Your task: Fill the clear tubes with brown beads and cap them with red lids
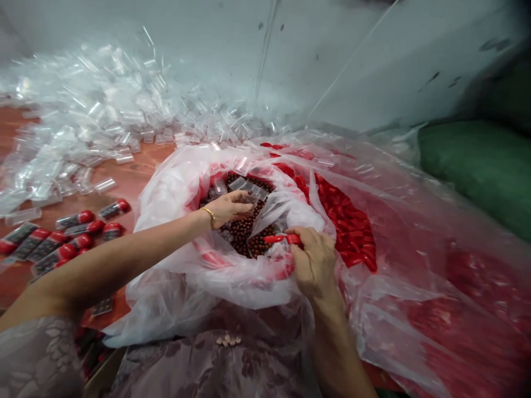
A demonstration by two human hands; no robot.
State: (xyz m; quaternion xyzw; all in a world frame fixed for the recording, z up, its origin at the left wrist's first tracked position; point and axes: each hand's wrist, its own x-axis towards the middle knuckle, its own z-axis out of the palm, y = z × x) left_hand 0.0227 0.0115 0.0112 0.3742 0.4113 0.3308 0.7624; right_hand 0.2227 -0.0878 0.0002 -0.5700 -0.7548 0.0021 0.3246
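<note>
Over a basin of small brown balls (243, 229) reaches my left hand (234, 207), its fingers bent around what looks like a clear plastic tube, partly hidden. More clear tubes (255, 188) lie on the balls just behind it. At the basin's right rim, my right hand (316, 257) pinches red plastic caps (286, 239) that point toward the balls. White plastic sheeting (166, 188) wraps the basin's rim. Right of it, a heap of red caps (348, 221) shows through an opening in a clear plastic bag (398, 193).
A large pile of clear tubes (103, 105) covers the back left of the orange-red table (145, 157). Several filled tubes with red caps (50, 246) lie at the left. A pale wall (332, 55) stands behind, and a green sack (477, 166) is at the right.
</note>
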